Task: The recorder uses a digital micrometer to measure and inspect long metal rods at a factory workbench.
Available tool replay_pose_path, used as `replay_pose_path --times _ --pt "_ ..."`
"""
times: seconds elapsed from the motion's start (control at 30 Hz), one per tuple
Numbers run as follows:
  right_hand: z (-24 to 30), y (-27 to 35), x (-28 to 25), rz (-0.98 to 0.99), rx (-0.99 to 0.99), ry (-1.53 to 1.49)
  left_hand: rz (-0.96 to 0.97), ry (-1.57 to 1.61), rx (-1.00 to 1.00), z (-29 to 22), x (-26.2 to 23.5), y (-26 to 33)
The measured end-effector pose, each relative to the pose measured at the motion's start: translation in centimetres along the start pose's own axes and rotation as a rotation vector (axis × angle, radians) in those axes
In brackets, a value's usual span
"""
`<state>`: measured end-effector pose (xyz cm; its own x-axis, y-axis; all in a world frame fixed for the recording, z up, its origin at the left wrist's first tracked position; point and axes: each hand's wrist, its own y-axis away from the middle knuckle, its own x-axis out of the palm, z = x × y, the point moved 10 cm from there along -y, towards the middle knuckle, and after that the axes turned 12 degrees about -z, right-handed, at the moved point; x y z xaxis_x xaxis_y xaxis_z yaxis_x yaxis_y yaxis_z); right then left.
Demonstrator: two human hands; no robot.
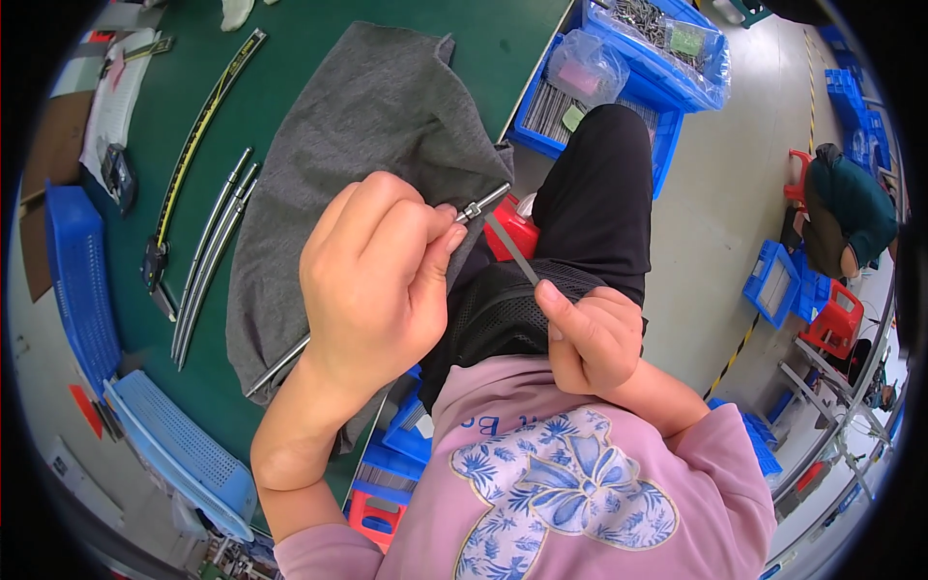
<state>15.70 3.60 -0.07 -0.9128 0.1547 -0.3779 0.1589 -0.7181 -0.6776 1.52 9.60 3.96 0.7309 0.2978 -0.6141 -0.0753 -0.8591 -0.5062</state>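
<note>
My left hand (372,266) is closed around a shiny metal rod (483,201) with a stepped, grooved end. That end sticks out past the thumb and fingertips, pointing up and right. Its other end (278,366) shows below the wrist, over a grey cloth (353,126) spread on the green table. Between the thumb and fingers of my right hand (596,338) is a narrow, flat grey strip (512,248), which looks like a file. The strip's far tip lies close to the rod's stepped end; whether they touch I cannot tell.
Several metal rods (215,256) and a yellow-and-black caliper (198,145) lie left on the table (290,39). Blue baskets (82,280) line its left side. Blue bins (667,145) of metal parts stand beyond my knee. A person (849,208) bends over at far right, near red stools (833,319).
</note>
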Motion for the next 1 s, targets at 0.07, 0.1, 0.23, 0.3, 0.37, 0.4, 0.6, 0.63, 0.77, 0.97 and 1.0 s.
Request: replay_pose_path --times 0.07,0.1,0.23,0.3,0.37,0.4,0.6,0.63,0.77,0.97,1.0 --pt "0.0 -0.1 0.0 -0.007 0.001 0.004 -0.003 0.002 0.002 0.0 0.0 0.0" --pt "0.0 -0.1 0.0 -0.007 0.000 0.003 -0.003 0.001 0.002 0.0 0.1 0.0" --pt "0.2 -0.3 0.1 0.052 0.004 -0.008 -0.036 -0.003 -0.023 0.2 -0.1 0.1" --pt "0.1 -0.2 0.7 0.108 0.013 -0.018 -0.040 0.000 -0.025 0.2 -0.1 0.0" --pt "0.0 -0.2 0.2 0.002 -0.006 0.012 -0.042 0.003 -0.030 0.2 -0.1 0.0" --pt "0.1 -0.2 0.2 0.003 -0.007 0.011 -0.043 0.003 -0.030 0.2 -0.1 0.0" --pt "1.0 -2.5 0.5 0.089 -0.023 0.160 -0.040 0.010 0.000 0.0 0.0 0.0" --pt "1.2 -3.7 0.8 0.120 -0.025 0.212 -0.043 0.006 0.005 -0.1 0.0 0.0" --pt "0.6 -6.5 0.7 0.019 -0.039 0.192 -0.065 -0.013 0.006 -0.3 -0.2 0.0" --pt "-1.0 -5.2 0.4 0.058 0.106 0.031 -0.026 -0.078 -0.072 0.1 0.4 0.3" --pt "-1.4 -5.1 -0.2 0.017 0.162 0.004 -0.006 -0.103 -0.062 0.0 0.6 0.3"
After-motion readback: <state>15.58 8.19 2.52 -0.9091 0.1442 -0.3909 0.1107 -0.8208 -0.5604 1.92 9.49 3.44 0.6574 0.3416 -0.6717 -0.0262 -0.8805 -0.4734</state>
